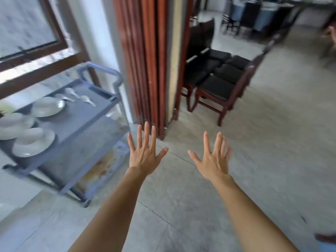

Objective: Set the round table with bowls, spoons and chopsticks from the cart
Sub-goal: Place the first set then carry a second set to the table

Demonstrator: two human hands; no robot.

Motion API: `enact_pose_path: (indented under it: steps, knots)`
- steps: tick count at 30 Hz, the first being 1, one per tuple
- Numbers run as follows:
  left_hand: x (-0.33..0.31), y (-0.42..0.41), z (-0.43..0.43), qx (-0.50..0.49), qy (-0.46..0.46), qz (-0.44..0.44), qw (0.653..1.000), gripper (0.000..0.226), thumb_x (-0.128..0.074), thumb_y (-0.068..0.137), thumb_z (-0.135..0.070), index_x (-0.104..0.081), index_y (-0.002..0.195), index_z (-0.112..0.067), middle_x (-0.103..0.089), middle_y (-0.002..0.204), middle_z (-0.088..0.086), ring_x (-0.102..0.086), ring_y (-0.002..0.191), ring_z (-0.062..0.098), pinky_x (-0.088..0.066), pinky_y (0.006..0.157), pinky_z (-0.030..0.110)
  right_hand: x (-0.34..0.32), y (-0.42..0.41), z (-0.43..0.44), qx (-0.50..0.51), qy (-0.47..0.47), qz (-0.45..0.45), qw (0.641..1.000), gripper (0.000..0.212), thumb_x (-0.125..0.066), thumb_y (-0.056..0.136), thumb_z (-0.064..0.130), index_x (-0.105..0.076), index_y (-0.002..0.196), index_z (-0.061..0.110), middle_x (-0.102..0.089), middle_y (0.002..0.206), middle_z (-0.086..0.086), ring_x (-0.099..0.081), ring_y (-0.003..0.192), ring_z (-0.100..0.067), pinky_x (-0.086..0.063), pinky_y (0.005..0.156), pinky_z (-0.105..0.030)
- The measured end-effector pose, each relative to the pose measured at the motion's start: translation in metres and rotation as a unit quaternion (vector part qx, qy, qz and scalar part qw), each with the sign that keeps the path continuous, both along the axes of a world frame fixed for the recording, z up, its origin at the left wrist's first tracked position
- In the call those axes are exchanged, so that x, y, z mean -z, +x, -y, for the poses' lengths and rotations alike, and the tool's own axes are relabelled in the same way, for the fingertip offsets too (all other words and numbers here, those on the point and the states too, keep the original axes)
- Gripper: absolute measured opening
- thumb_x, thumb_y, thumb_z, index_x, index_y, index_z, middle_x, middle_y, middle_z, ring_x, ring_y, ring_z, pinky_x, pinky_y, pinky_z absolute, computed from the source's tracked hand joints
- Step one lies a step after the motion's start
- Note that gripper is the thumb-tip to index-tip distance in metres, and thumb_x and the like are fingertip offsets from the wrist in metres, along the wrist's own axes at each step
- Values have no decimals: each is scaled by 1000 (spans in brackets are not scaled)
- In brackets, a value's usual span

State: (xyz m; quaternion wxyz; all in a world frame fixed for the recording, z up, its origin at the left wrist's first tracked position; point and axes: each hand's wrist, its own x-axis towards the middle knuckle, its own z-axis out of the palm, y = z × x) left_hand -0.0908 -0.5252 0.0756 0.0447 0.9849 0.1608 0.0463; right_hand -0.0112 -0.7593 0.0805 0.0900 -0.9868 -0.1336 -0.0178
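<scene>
A grey-blue cart [85, 122] stands at the left by the window. On its top shelf sit three white bowls on plates [47, 106], [12, 125], [33, 141], and white spoons [78, 97] lie at the far end. No chopsticks show. My left hand [144, 151] is stretched out over the floor just right of the cart, fingers spread and holding nothing. My right hand [213, 159] is held out beside it, also spread and empty. The round table is not in view.
A red-brown folding door [145, 60] stands straight ahead. Behind it are several dark wooden chairs with black seats [216, 82]. Tiled floor [181, 206] lies under my arms and runs off to the right. More furniture is blurred at the far top right.
</scene>
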Motion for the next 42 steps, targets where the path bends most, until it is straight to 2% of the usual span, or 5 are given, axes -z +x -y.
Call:
enact_pose_path:
  steps: [20,26,32,38,42]
  knots:
    - [19,23,-317,-506,-142,73,847,92,-5,88,-81,8,162,-29,13,172,-1,12,158,26,5,123,61,0,217,-452,-372,-29,-103,922,87,-33,96,73,-3,164,28,-2,171,-19,-6,156,-37,-6,125,-55]
    - [39,-2,-374,-576,-182,43,796,79,-19,98,-70,-8,163,-25,-6,173,3,-9,158,32,-8,124,59,21,222,-565,-449,-82,-165,875,65,-50,102,43,-27,156,13,-37,155,-20,-39,141,-39,-40,112,-51]
    - [63,25,-459,-539,-229,58,808,63,-36,105,-53,-36,154,-13,-43,158,11,-43,142,34,-36,113,52,56,243,-669,-405,-76,-183,893,24,-52,99,18,-55,116,0,-61,124,-22,-60,113,-40,-52,90,-44]
    - [68,42,-522,-482,-240,121,834,50,-60,101,-35,-56,143,-10,-60,144,10,-56,132,30,-45,109,47,96,258,-736,-323,-61,-254,909,44,-60,98,38,-59,119,-1,-65,121,-24,-63,111,-42,-54,89,-44]
    - [74,4,-553,-574,-208,155,777,43,-65,97,-26,-60,138,-15,-60,144,7,-51,137,32,-35,113,52,120,244,-760,-297,-42,-293,908,32,-63,98,37,-62,96,6,-69,104,-19,-65,103,-40,-45,74,-38]
